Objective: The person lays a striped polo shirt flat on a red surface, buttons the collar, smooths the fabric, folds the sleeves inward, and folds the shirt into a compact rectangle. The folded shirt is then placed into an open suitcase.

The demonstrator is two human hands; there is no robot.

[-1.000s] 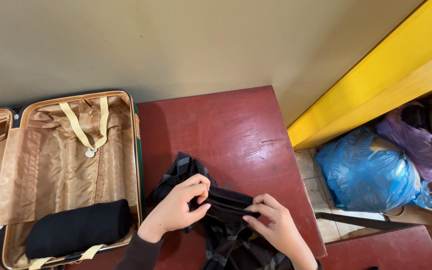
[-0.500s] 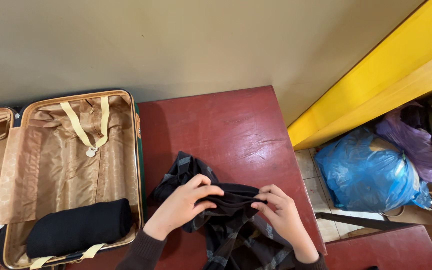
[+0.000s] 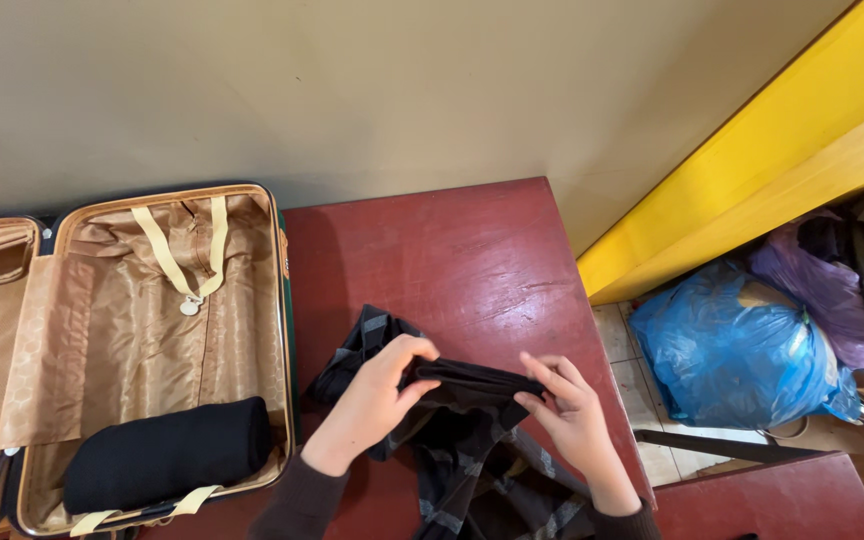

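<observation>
On the red bench (image 3: 452, 250), the left hand (image 3: 377, 395) and right hand (image 3: 570, 410) pinch the dark checked garment's (image 3: 462, 440) folded edge; even tension should keep the fold straight.

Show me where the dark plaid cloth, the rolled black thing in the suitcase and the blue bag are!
dark plaid cloth (image 3: 472, 460), head view, on the striped part below the hands.
rolled black garment (image 3: 167, 455), head view, middle of the roll.
blue plastic bag (image 3: 737, 345), head view, middle of its bulging side.
</observation>
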